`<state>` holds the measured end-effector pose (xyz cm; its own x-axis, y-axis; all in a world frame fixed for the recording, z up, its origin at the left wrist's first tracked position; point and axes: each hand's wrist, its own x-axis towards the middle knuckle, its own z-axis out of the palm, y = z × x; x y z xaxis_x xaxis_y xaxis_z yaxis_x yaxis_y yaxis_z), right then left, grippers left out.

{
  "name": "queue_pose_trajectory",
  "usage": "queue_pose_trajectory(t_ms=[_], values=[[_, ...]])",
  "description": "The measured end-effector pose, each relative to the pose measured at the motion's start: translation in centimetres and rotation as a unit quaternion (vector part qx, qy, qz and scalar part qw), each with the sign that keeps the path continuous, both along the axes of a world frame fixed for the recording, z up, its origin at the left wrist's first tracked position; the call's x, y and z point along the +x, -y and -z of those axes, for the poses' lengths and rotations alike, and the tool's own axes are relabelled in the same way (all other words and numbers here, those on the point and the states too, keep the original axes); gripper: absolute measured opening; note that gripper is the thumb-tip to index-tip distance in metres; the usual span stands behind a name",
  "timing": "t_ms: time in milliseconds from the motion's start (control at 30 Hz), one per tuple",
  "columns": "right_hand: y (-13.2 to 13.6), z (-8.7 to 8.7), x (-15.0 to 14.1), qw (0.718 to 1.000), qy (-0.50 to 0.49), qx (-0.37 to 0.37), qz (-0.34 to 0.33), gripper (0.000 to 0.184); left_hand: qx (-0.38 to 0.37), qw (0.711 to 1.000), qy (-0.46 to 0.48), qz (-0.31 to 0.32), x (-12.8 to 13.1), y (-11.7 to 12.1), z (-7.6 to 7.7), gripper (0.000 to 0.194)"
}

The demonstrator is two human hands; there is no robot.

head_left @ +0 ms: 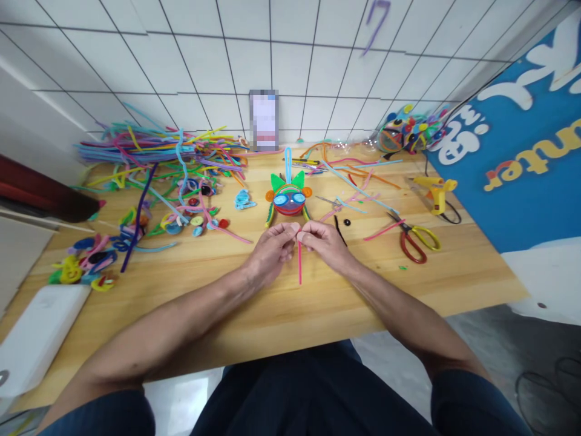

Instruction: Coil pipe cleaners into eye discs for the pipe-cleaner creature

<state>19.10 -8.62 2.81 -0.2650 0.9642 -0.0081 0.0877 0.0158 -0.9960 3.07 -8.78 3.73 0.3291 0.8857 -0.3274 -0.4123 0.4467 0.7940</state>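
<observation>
Both hands meet at the middle of the wooden table, fingertips pinched together on a pink pipe cleaner [300, 266]. Its free end hangs down toward me. My left hand [275, 249] and my right hand [324, 241] are closed around its upper end, which the fingers hide. Just beyond the fingers stands a small figure [289, 203] made of pipe cleaners. It has green pointed ears, orange coils at the sides, blue ringed eyes, a red lower edge and a light blue loop on top. A black pipe cleaner piece [340, 231] lies right of my right hand.
Scissors [415, 239] with red and yellow handles and a yellow glue gun [436, 192] lie at right. A large bundle of pipe cleaners [149, 145] fills the back left, with coiled pieces [88, 260] in front. A phone [264, 120] leans on the tiled wall. A white box-like device [43, 339] sits front left.
</observation>
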Motion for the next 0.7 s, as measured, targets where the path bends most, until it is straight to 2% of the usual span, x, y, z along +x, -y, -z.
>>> queue_pose_trajectory(t_ms=[100,233,300,400,467,567,700], values=[[-0.1,-0.2,0.2,0.999,-0.021,-0.028,-0.007,0.023,-0.004,1.000,0.002,0.024,-0.2,-0.4,0.0,0.041],[-0.6,-0.9,1.2,0.996,-0.055,-0.073,-0.015,0.021,0.063,0.994,-0.036,0.084,-1.0,-2.0,-0.2,0.033],[-0.7,-1.1,1.6,0.995,-0.050,-0.079,-0.028,0.020,0.098,0.987,-0.060,0.116,-1.4,-2.6,-0.3,0.029],[-0.8,-1.2,2.0,0.995,-0.037,-0.077,-0.050,0.021,0.113,0.980,-0.077,0.143,-1.6,-2.7,-0.4,0.028],[-0.7,-1.2,1.9,0.995,-0.034,-0.073,-0.057,0.022,0.115,0.982,-0.076,0.130,-1.5,-2.5,-0.4,0.029],[-0.5,-0.8,1.3,0.996,-0.039,-0.063,-0.046,0.025,0.101,0.991,-0.063,0.068,-0.9,-1.6,-0.2,0.030],[-0.3,0.2,0.4,0.997,-0.048,-0.056,-0.016,0.031,0.019,1.000,-0.013,-0.010,-0.1,-0.2,0.3,0.033]])
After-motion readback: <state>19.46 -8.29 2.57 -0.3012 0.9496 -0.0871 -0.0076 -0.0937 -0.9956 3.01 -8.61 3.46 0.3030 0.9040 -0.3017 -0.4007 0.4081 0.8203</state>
